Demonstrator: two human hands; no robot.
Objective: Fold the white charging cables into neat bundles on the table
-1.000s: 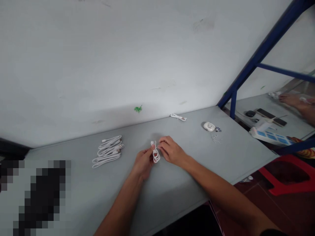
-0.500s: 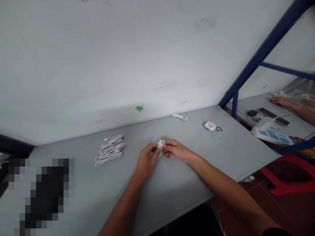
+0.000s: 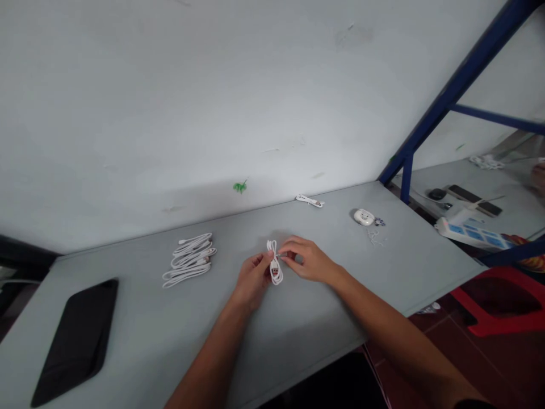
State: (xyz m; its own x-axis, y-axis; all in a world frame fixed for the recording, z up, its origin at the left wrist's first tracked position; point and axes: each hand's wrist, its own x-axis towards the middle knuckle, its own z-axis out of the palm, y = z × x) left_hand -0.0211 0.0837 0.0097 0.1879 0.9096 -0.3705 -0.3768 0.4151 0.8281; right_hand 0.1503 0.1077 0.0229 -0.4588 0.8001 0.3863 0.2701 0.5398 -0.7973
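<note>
A white USB charging cable (image 3: 275,275), folded into a small bundle, is pinched at its middle by my left hand (image 3: 252,278). Its USB plug faces me at the lower end. Beside the bundle, my right hand (image 3: 309,260) has thumb and forefinger closed on what looks like the end of a thin white tie (image 3: 279,255) at the cable's waist. On the left lie several bundled white cables (image 3: 189,260) in a stack of rows. One more bundled white cable (image 3: 310,200) rests against the wall at the back.
A white earphone case (image 3: 364,217) with a small charm lies at the right, near loose thin white strands (image 3: 375,237). A black tablet-like slab (image 3: 79,341) lies at the left. Beyond the blue frame (image 3: 406,176) are a power strip (image 3: 472,234) and another table. A red stool (image 3: 506,301) stands below.
The cable bundle has turned from end-on to lengthwise, so its USB plug now shows. My right hand has drawn slightly off the bundle. The co-worker's hand beyond the frame has moved away.
</note>
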